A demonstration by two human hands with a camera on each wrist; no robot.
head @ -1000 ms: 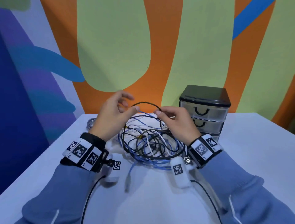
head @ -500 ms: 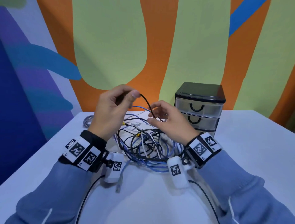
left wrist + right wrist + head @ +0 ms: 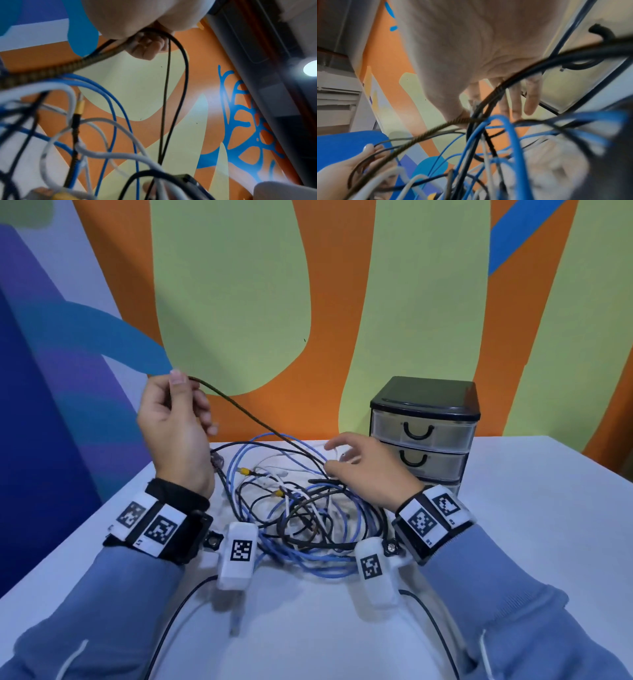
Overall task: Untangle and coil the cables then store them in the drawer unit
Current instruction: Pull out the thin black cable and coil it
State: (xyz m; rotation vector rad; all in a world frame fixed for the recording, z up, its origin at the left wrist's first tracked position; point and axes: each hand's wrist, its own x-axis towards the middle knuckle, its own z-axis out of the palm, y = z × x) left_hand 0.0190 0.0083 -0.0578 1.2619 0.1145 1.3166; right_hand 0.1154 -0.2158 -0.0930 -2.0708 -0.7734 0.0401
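Note:
A tangle of blue, white and black cables (image 3: 301, 508) lies on the white table between my wrists. My left hand (image 3: 174, 412) is raised above the pile's left side and pinches a dark braided cable (image 3: 246, 414) between thumb and fingers. That cable runs taut down to the right into the heap, and shows in the left wrist view as the braided cable (image 3: 51, 70). My right hand (image 3: 363, 463) hovers low over the pile's far right part, fingers spread and relaxed among the strands, gripping nothing. The black-topped drawer unit (image 3: 424, 433) stands behind the right hand, drawers closed.
The white table (image 3: 531, 525) has bare surface to the right of the drawer unit and in front of the pile. A painted orange, green and blue wall stands close behind. A loose grey plug (image 3: 236, 621) lies near the front, between my forearms.
My left hand has risen up and to the left, pulling the braided cable taut out of the pile. My right hand has let go of it and dropped onto the heap.

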